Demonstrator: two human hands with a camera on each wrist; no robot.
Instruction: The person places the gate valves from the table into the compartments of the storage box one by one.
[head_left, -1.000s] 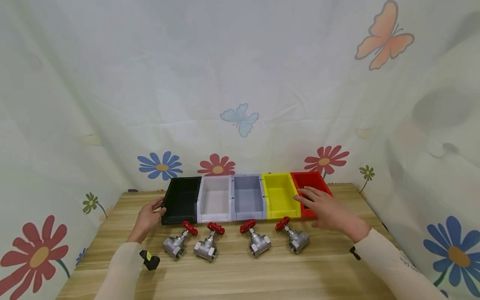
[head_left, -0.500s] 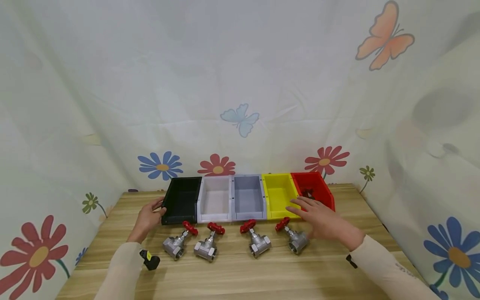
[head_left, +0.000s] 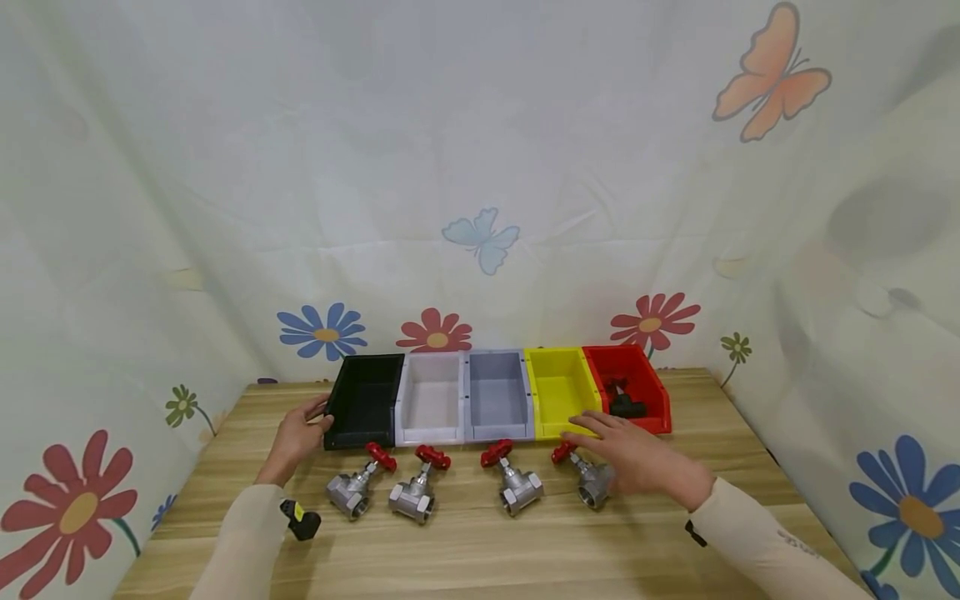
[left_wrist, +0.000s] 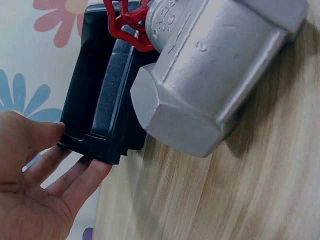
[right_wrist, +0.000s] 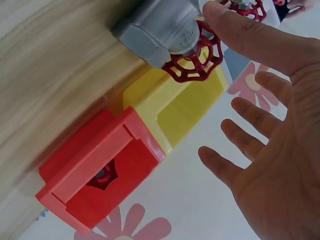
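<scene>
Head | left hand (head_left: 300, 433) touches black bin (head_left: 363, 400) | right hand (head_left: 637, 458) spread over valve (head_left: 592, 479)

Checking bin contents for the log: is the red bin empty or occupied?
Occupied. The red bin holds a dark valve with a red handwheel, visible in the head view.

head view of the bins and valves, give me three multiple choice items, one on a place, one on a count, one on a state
1. Where does the left hand rest?
A. on the black plastic bin
B. on the yellow plastic bin
C. on a valve

2. How many steel valves with red handwheels lie on the wooden table in front of the bins?
A. two
B. four
C. six

3. How is the right hand?
A. a fist
B. gripping the red plastic bin
C. fingers spread, over the rightmost valve

Answers: 1 A, its fingers touch that bin's left wall. 2 B, four lie in a row. 3 C, its fingers are straight.
</scene>
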